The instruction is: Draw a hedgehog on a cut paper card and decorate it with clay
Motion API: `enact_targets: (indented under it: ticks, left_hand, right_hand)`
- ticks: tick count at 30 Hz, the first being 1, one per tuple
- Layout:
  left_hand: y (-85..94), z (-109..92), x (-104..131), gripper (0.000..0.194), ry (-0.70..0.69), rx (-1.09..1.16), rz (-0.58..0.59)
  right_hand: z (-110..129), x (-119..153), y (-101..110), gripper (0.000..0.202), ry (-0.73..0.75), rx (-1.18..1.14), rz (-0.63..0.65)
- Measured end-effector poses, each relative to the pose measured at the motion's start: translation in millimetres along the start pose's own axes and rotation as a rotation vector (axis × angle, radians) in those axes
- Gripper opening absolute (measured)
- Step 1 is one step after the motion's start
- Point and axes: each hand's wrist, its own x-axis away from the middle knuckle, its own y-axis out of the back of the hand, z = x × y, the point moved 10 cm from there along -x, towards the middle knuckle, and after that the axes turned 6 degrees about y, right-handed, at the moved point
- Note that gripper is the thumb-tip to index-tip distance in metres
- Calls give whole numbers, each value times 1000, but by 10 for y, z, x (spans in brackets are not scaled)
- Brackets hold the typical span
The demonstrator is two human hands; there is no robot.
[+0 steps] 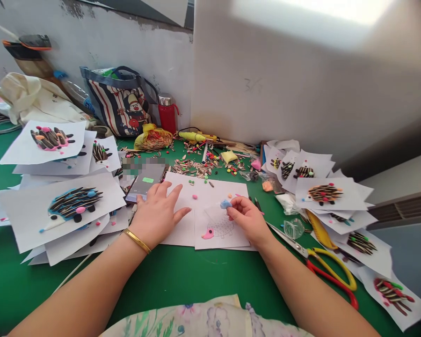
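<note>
My right hand (pixel 246 217) pinches a small lump of blue modelling clay (pixel 226 204) between thumb and fingertips. What looks like clear film hangs from the clay. Below it lies a white sheet (pixel 201 241) with a hedgehog outline (pixel 222 230), whose snout is covered in pink clay (pixel 208 233). My left hand (pixel 157 213), fingers spread and holding nothing, is over the left part of the white paper, beside a phone (pixel 147 180). A pink clay bit (pixel 195 197) rests on the paper between my hands.
Finished hedgehog pictures are stacked at left (pixel 28 224) and right (pixel 351 192). Open-bladed scissors (pixel 307 252) lie by my right forearm, near a yellow comb (pixel 319 229). Loose sunflower seeds (pixel 189 167) spread behind the paper. A red bottle (pixel 167 116) and striped bag (pixel 108 105) stand at the wall.
</note>
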Motion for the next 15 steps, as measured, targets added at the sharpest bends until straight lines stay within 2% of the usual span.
enact_targets:
  ticks: [15]
  left_hand:
    - [11,-12,6,63,-9,-14,-2]
  right_hand:
    - [-13,-8,-8,33,-4,-20,16]
